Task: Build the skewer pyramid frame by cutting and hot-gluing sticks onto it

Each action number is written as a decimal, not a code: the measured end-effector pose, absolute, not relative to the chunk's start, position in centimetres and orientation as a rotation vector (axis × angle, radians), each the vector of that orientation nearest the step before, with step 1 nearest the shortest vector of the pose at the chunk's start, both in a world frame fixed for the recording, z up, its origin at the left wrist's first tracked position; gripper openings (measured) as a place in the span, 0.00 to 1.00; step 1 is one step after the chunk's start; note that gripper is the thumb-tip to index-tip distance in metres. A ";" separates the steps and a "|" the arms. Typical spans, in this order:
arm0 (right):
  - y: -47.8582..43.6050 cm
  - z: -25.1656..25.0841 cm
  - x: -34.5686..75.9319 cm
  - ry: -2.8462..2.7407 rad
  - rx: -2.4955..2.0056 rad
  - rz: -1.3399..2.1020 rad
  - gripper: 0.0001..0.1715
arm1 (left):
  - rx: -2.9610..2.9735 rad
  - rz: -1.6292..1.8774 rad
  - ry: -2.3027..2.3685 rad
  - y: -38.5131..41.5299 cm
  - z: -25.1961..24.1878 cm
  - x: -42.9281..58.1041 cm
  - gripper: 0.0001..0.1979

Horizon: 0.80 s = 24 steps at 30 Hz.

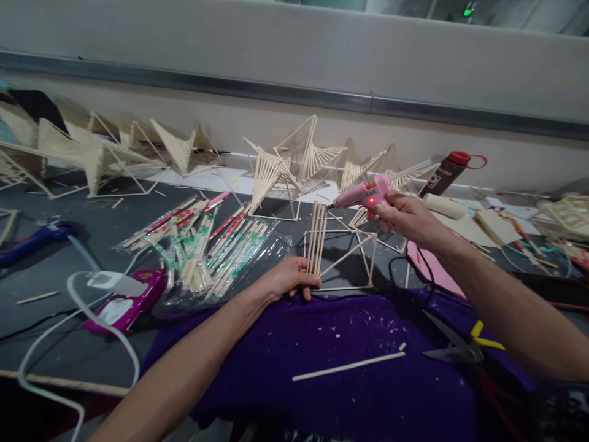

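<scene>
My left hand (289,278) pinches the lower ends of several upright wooden sticks on a stick frame (343,248) that stands at the edge of a purple cloth (322,374). My right hand (407,216) grips a pink glue gun (363,194) with a red light lit. Its nozzle points left at the top of the frame's sticks. A loose wooden stick (348,366) lies on the cloth in front of me.
Packs of wrapped chopsticks (207,245) lie left of the frame. Finished stick sculptures (294,169) line the wall. Scissors (455,345) lie on the cloth at right. A purple power strip (126,301) with a white cable lies at left, a red-capped bottle (444,173) at back right.
</scene>
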State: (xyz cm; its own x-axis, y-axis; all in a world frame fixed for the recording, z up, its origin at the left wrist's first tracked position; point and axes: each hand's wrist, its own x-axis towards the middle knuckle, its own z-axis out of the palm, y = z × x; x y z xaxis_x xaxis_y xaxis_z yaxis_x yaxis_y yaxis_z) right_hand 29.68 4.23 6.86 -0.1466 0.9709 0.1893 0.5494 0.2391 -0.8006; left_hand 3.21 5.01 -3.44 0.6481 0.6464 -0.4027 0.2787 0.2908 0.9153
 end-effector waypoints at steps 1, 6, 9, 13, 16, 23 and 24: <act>4.2 6.8 29.7 -1.812 -1.406 0.746 0.20 | 1.293 0.292 0.889 5.0 -3.5 3.2 0.09; 4.3 6.8 29.7 -1.861 -1.365 0.754 0.18 | 1.297 0.285 0.888 5.1 -3.6 3.2 0.09; 4.3 6.7 29.6 -1.889 -1.379 0.725 0.19 | 1.301 0.284 0.890 5.1 -3.7 3.1 0.09; 4.1 6.8 29.5 -1.919 -1.393 0.679 0.18 | 1.298 0.277 0.896 5.1 -3.7 3.2 0.08; 4.1 6.8 29.5 -1.916 -1.393 0.667 0.17 | 1.302 0.276 0.890 5.1 -3.6 3.2 0.08; 4.2 6.4 29.7 -1.913 -1.416 0.638 0.19 | 1.300 0.287 0.883 5.2 -3.8 3.1 0.09; 4.2 6.4 29.7 -1.913 -1.421 0.636 0.19 | 1.298 0.288 0.883 5.2 -3.8 3.1 0.09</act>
State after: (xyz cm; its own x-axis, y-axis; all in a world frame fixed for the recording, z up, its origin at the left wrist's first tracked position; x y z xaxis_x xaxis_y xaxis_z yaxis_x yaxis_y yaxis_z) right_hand 29.71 4.17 6.44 -0.1897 0.9568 0.2202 0.6347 0.2906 -0.7161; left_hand 3.11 5.20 -3.81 0.6530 0.6418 -0.4021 0.2805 0.2883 0.9155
